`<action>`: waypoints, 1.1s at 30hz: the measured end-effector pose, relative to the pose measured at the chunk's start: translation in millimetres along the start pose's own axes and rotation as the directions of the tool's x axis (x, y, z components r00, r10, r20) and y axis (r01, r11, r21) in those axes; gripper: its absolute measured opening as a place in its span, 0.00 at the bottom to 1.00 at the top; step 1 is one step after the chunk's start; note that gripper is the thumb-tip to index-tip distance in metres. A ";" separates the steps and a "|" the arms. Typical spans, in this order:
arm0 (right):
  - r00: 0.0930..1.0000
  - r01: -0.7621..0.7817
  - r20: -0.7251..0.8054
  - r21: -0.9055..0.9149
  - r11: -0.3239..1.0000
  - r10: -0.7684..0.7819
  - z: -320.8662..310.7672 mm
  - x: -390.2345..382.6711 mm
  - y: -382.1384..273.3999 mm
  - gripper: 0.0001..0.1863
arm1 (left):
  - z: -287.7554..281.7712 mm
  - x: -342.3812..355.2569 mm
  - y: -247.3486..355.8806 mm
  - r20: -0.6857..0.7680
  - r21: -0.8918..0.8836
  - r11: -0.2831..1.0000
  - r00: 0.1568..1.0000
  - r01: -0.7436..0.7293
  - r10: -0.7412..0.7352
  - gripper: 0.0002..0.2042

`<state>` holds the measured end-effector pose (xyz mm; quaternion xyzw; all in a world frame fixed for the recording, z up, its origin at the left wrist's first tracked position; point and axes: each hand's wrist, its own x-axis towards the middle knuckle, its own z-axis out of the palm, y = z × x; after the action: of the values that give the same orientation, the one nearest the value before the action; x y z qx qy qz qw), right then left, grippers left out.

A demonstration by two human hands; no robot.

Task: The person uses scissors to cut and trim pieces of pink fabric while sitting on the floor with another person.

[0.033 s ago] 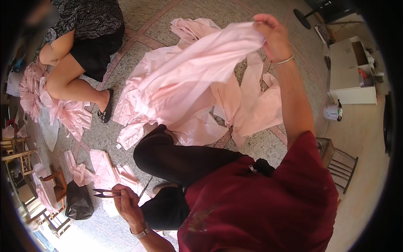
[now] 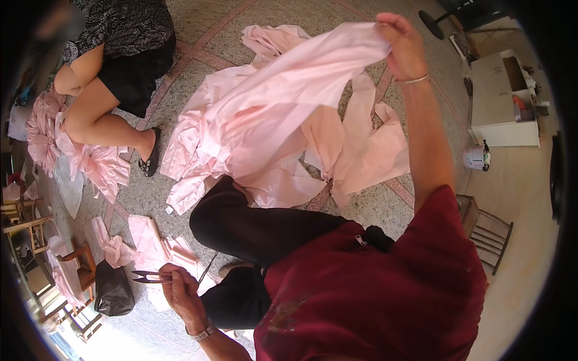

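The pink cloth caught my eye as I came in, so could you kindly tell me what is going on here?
The person in the red shirt holds up one end of a pink cloth in the right hand, with the rest trailing down to other pink pieces spread on the floor. The left hand holds dark snips, away from the cloth, blades apart. Another person is at the upper left, with more pink fabric beside their legs.

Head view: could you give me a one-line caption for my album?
Right fingers hold up pink cloth while left fingers hold dark snips.
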<state>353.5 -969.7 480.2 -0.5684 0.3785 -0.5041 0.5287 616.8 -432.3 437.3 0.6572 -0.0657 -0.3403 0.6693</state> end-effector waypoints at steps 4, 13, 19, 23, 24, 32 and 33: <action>0.876 0.350 -0.211 -0.337 0.874 -0.433 -60.1 41.7 -43.9 0.07 | 1.1 6.7 -1.6 0.015 -0.019 1.000 1.000 -0.021 0.021 0.04; 0.252 0.583 0.329 -0.802 -0.128 -0.910 -61.3 39.4 -118.5 0.04 | 7.2 9.3 -2.7 0.015 0.018 1.000 1.000 0.004 -0.004 0.03; 0.413 0.582 0.522 -0.782 -0.225 -0.746 -40.4 14.2 -88.0 0.04 | 8.6 10.9 -1.8 -0.008 0.038 0.999 1.000 0.029 -0.029 0.03; 0.488 0.731 0.626 -0.674 -0.107 -0.608 -45.5 1.9 22.0 0.10 | 7.4 5.8 -3.4 -0.039 0.053 0.999 0.999 0.008 -0.006 0.04; 0.492 0.772 0.644 -0.633 -0.047 -0.586 -38.2 -10.3 51.7 0.10 | 4.5 5.0 -5.0 -0.016 0.042 0.999 1.000 0.007 -0.007 0.04; 0.676 0.589 0.669 -0.743 0.320 0.309 -19.9 -146.1 260.3 0.09 | -7.2 -1.9 -11.3 -0.046 -0.010 0.999 0.998 0.040 -0.041 0.04; 0.643 0.553 0.635 -0.772 0.313 0.428 -18.5 -161.1 281.5 0.09 | -10.1 -3.5 -12.1 -0.063 -0.017 0.998 0.997 0.053 -0.054 0.04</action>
<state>331.3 -862.0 174.5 -0.9316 0.3092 0.0866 0.1706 615.1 -420.8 426.1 0.6642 -0.0241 -0.3375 0.6666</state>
